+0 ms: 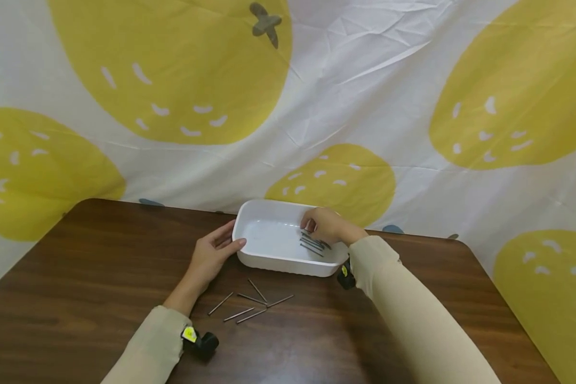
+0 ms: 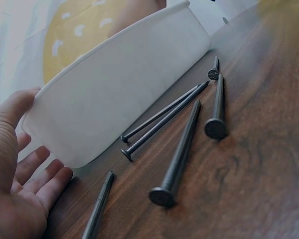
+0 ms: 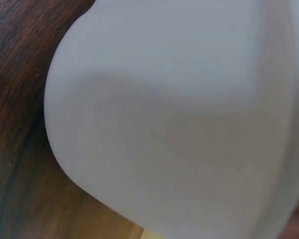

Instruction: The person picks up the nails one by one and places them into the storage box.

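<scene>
A white rectangular dish [image 1: 273, 261] stands near the far edge of the table. At its left end my left hand [image 1: 212, 255] grips it, thumb over the rim and fingers against the outer wall. My right hand [image 1: 327, 224] reaches inside the right end with bent fingers, right above several nails [image 1: 312, 247] bunched there. I cannot tell whether its fingertips hold a nail. In front of the dish, loose steel nails [image 1: 252, 314] lie scattered on the wood; the left wrist view shows the flat head of one nail [image 2: 163, 197] up close. The right wrist view shows only the dish wall [image 3: 164, 149].
A brown wood-grain table [image 1: 101, 277] carries everything. Right behind its far edge hangs a white cloth [image 1: 365, 96] with large yellow fruit prints. A small black camera [image 1: 201, 344] sticks out from the left wrist, and another camera [image 1: 346, 274] sits close to the dish's right end.
</scene>
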`<action>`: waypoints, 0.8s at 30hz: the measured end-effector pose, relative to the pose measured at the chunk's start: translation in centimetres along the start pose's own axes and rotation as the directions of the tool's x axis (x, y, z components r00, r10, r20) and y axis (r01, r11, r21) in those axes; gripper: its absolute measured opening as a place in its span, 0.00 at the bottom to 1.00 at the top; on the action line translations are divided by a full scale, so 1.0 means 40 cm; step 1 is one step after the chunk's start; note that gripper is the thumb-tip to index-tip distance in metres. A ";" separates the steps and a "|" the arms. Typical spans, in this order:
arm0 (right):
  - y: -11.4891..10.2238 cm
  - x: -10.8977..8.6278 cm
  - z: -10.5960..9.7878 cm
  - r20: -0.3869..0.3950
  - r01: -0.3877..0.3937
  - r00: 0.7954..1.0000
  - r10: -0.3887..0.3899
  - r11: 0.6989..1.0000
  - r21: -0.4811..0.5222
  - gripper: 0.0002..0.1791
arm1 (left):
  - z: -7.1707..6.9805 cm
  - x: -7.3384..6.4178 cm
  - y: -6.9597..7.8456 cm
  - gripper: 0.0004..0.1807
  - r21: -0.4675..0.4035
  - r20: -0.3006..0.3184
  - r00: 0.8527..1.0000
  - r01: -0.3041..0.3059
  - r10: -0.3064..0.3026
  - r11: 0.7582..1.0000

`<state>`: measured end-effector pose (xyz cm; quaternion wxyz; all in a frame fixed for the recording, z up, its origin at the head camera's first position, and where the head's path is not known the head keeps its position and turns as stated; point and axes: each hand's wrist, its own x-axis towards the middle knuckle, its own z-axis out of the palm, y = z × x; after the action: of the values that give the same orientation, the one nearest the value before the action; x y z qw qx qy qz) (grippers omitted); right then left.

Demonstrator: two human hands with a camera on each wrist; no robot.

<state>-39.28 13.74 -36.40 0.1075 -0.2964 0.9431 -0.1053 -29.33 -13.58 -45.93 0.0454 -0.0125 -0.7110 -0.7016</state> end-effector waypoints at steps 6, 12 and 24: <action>0.007 0.009 0.020 -0.047 -0.056 0.997 0.054 0.998 -0.037 0.12 | 0.000 0.002 -0.001 0.34 0.004 -0.004 1.000 -0.001 0.001 1.000; 0.010 0.014 0.031 -0.080 -0.067 0.995 0.059 0.993 -0.098 0.12 | 0.004 -0.002 0.003 0.34 -0.008 -0.005 1.000 -0.003 0.003 1.000; 0.013 0.011 0.038 -0.080 -0.084 0.994 0.074 0.988 -0.126 0.13 | 0.008 -0.002 -0.001 0.34 -0.012 0.004 1.000 -0.009 0.009 1.000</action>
<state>-39.52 13.69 -38.07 0.0569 -0.2609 0.9624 -0.0507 -29.28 -13.25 -45.97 0.0470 -0.0176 -0.7067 -0.7057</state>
